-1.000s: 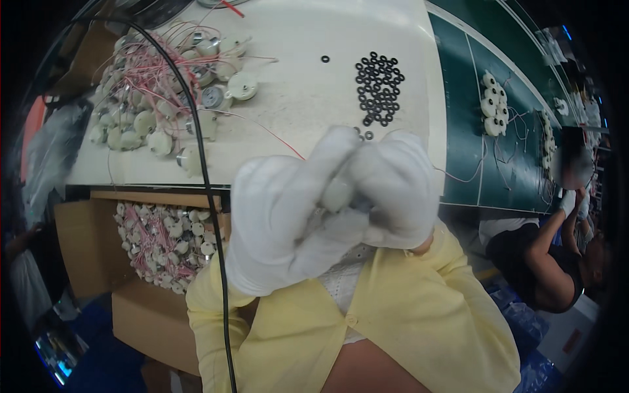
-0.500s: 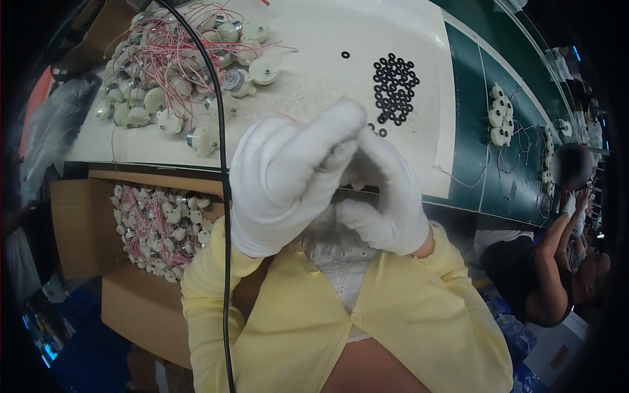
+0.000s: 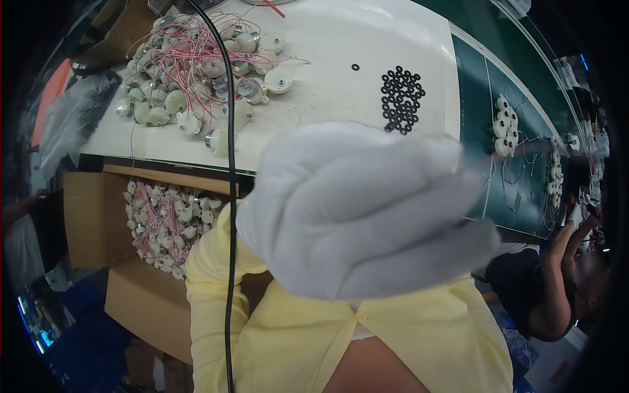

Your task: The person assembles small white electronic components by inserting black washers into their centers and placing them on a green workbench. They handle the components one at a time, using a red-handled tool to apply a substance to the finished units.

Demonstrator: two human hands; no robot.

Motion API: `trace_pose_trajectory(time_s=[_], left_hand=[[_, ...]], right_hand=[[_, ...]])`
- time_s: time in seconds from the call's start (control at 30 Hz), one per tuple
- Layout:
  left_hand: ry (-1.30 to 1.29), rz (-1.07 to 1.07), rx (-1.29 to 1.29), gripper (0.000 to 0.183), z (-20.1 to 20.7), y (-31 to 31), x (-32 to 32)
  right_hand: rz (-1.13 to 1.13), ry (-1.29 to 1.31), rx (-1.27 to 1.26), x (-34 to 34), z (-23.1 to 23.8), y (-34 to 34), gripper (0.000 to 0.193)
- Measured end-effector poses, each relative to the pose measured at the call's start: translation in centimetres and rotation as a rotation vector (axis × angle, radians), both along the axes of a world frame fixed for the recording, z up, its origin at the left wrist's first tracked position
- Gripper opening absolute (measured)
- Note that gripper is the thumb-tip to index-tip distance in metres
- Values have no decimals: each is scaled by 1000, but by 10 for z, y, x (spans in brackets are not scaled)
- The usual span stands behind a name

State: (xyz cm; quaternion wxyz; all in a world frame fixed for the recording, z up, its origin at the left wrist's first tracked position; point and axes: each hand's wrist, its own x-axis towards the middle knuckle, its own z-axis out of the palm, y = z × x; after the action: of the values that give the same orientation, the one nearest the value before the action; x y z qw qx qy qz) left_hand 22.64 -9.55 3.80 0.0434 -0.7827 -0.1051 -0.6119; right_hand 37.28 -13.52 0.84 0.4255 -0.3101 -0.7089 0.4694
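My left hand [image 3: 354, 209], in a white glove, is raised large across the middle of the view. Its fingers lie close together and point right. From the fingertips a thin, blurred pinkish wire [image 3: 504, 156] runs to the right; whatever else the hand may hold is hidden. My right hand does not show. Beyond the left hand, small black rings [image 3: 403, 98] lie clustered on the white table surface [image 3: 327, 39], with a single black ring [image 3: 355, 67] apart from them. Small white motors [image 3: 278, 80] with pink wires are heaped at the far left.
An open cardboard box [image 3: 85, 223] below the table edge holds many similar motors [image 3: 173, 226]. A black cable [image 3: 230, 196] hangs down in front. On the green mat [image 3: 472, 78] stands a group of white motors [image 3: 504, 128]. Another person [image 3: 531, 281] works at the right.
My left hand has come closer and swung right, its fingers now straighter. The right hand, cupped beside it before, has gone from sight. A pinkish wire now shows at the left fingertips.
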Motion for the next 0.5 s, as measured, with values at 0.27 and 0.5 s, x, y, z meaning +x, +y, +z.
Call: trace_pose_trajectory(time_s=[0.27, 0.5], left_hand=[[-55, 260, 39, 22, 16, -9, 10], [131, 407, 157, 31, 21, 65, -37]], right_hand=[[260, -116, -40, 1, 13, -8, 61], [213, -170, -179, 12, 1, -7, 69]])
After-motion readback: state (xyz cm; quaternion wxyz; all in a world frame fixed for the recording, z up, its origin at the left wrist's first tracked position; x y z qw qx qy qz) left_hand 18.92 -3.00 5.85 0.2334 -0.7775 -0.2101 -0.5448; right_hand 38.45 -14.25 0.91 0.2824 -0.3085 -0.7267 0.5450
